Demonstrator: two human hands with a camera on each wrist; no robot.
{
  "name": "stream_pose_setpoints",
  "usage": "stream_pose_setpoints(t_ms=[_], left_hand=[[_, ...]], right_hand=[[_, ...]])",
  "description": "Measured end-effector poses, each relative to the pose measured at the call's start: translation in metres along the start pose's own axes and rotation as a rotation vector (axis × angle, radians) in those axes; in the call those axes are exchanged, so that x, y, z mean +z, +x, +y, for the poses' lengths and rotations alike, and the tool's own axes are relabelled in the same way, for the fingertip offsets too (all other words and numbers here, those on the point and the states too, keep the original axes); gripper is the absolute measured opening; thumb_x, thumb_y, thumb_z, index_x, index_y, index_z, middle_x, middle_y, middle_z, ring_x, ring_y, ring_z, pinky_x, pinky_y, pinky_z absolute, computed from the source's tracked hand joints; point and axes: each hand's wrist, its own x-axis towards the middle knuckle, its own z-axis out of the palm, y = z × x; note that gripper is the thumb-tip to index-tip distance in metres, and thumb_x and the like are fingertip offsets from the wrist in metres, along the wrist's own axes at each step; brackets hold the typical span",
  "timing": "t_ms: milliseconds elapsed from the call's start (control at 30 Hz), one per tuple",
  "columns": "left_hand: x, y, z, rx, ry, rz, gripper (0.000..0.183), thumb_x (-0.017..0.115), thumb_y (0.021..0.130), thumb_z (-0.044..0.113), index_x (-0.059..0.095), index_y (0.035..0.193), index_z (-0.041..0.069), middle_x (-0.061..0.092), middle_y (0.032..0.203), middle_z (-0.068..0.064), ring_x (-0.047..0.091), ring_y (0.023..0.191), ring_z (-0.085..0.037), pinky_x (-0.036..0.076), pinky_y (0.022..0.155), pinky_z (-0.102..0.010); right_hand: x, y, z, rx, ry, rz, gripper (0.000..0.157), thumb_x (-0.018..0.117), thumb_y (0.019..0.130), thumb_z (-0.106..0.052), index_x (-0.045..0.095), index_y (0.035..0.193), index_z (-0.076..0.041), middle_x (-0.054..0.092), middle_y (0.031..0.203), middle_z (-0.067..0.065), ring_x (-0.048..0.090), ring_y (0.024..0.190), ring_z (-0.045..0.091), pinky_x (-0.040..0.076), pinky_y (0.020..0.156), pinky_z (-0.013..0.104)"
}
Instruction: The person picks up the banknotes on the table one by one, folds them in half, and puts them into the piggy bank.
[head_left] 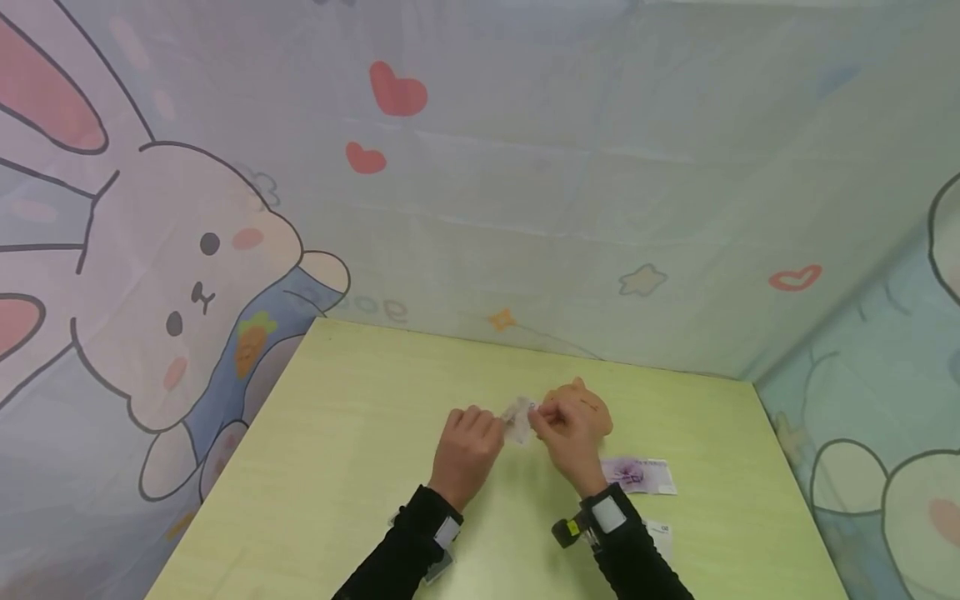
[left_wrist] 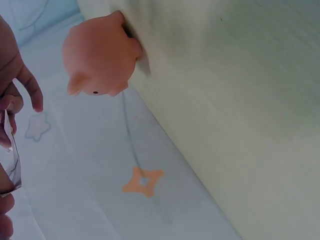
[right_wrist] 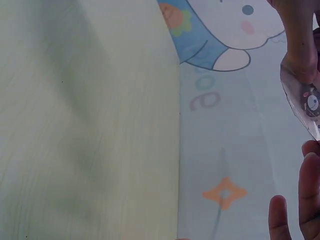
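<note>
My left hand (head_left: 468, 454) and right hand (head_left: 572, 437) are raised above the table, pinching a small, thin, pale printed sheet (head_left: 517, 419) between them. The left fingers grip one end and the right thumb and fingers the other. In the right wrist view the sheet (right_wrist: 298, 95) looks creased, with a dark round print on it. Only a narrow strip of the sheet (left_wrist: 15, 162) shows at the edge of the left wrist view. Just beyond the right hand stands an orange pig-shaped figure (head_left: 596, 406), partly covered by that hand.
A purple banknote (head_left: 648, 477) lies on the pale yellow table (head_left: 360, 400), right of my right wrist. Nearer me, a whitish note (head_left: 660, 533) is partly hidden under the right forearm. A cartoon-printed cloth (head_left: 480, 208) hangs behind the table and along its right side.
</note>
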Motion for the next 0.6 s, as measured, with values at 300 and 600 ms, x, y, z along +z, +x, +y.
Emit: stream_pose_setpoints(t_ms=[300,600], left_hand=[[-0.008,0.010,0.004,0.027,0.049,-0.002,0.040,0.027,0.103,0.008,0.064,0.089,0.011,0.052,0.079,0.000,0.046,0.074,-0.017,0.037,0.065,-0.029],[-0.004,0.010,0.008,0.018,0.007,-0.022,0.022,0.043,0.097,0.006,0.063,0.087,0.009,0.052,0.081,-0.002,0.046,0.074,-0.018,0.037,0.062,-0.028]], right_hand=[[0.007,0.003,0.000,-0.092,-0.053,0.102,0.021,0.071,0.070,0.013,0.056,0.070,-0.003,0.052,0.067,0.007,0.048,0.057,0.032,0.023,0.100,0.043],[0.010,0.002,-0.008,-0.045,-0.023,0.086,0.020,0.070,0.072,0.013,0.057,0.072,-0.002,0.052,0.068,0.010,0.047,0.060,0.033,0.015,0.104,0.045]])
